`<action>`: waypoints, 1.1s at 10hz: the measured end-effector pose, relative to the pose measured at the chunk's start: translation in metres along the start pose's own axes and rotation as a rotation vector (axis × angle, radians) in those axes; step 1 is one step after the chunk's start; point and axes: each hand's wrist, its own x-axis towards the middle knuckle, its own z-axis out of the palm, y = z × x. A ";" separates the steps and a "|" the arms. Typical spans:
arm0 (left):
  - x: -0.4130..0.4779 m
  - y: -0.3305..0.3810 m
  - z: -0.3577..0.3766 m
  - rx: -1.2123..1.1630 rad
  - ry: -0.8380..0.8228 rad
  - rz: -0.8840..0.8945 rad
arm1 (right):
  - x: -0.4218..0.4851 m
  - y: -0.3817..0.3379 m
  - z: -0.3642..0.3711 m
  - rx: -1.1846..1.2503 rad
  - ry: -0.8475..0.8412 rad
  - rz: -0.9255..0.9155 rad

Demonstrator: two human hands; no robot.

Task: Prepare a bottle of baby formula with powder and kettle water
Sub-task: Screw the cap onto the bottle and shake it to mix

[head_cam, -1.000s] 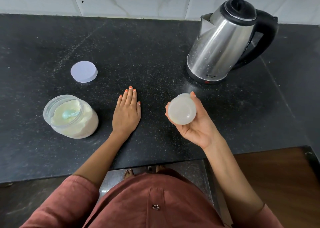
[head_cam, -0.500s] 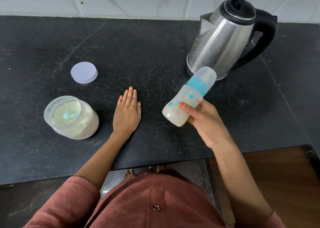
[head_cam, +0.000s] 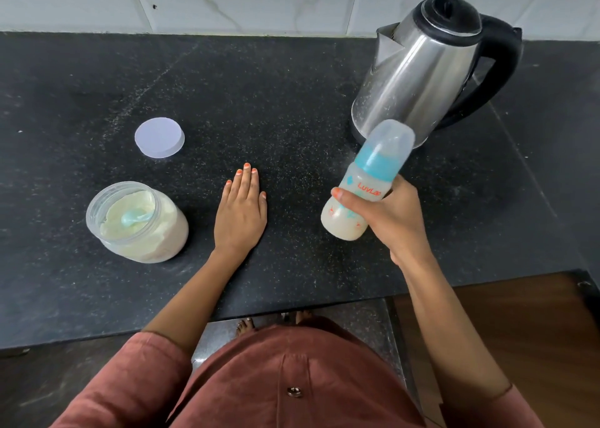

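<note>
Powder jar: stands open at the left of the bench, near the front edge and nearly full of pale powder. A light-blue scoop lies in the powder, probably parked there to be clean and handy.
Jar lid: lies flat on the bench behind the jar and apart from it, likely put there so the jar mouth is free for scooping.
Left hand: lies palm down on the bench between jar and bottle, fingers straight and together, holding nothing. It looks like a steadying rest while the other hand works.
Bottle: is held in the air right of centre, tilted with its base toward the person and its top pointing toward the kettle. The clear dome cap and blue collar are on, and milky liquid fills the lower body. With the top sealed and the contents cloudy, the tilt reads as mixing by shaking.
Right hand: fingers and thumb are wrapped round the bottle's middle, the thumb lying across the printed side. A mid-body grip gives control of both ends.
Kettle: steel body, black lid and handle. It stands upright at the back right, lid down and untouched, with its handle turned to the right, the right hand's side.
Stage: powder and water appear to be in. Finishing the mix and closing the jar seem to be what is left.
</note>
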 end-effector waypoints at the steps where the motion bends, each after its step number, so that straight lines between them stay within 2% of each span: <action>1: 0.000 0.000 0.000 -0.005 -0.002 0.000 | -0.004 0.000 0.003 -0.112 -0.040 0.022; 2: 0.000 0.001 0.000 -0.006 -0.003 -0.001 | 0.002 -0.006 0.000 0.085 0.027 0.064; 3: 0.001 0.000 0.000 0.001 -0.001 -0.004 | 0.009 -0.008 -0.005 0.391 0.179 0.131; 5: 0.001 0.000 0.000 0.006 -0.010 -0.004 | -0.014 0.010 0.010 0.161 -0.146 0.331; 6: 0.001 0.000 0.000 0.005 -0.002 -0.002 | 0.006 0.005 -0.003 0.438 0.107 0.329; 7: 0.000 -0.001 0.000 0.001 -0.005 -0.001 | 0.009 0.004 0.000 0.558 0.156 0.229; 8: 0.001 -0.001 0.000 -0.001 -0.009 0.001 | -0.014 0.011 0.017 0.239 -0.135 0.255; 9: 0.001 -0.001 0.001 -0.006 0.000 0.004 | -0.010 0.010 0.012 0.269 -0.082 0.207; 10: 0.001 -0.001 0.001 -0.008 0.006 0.004 | 0.007 0.003 0.001 0.611 0.140 0.040; 11: 0.001 -0.001 0.001 -0.005 0.007 0.007 | 0.000 0.012 0.007 0.416 0.052 -0.036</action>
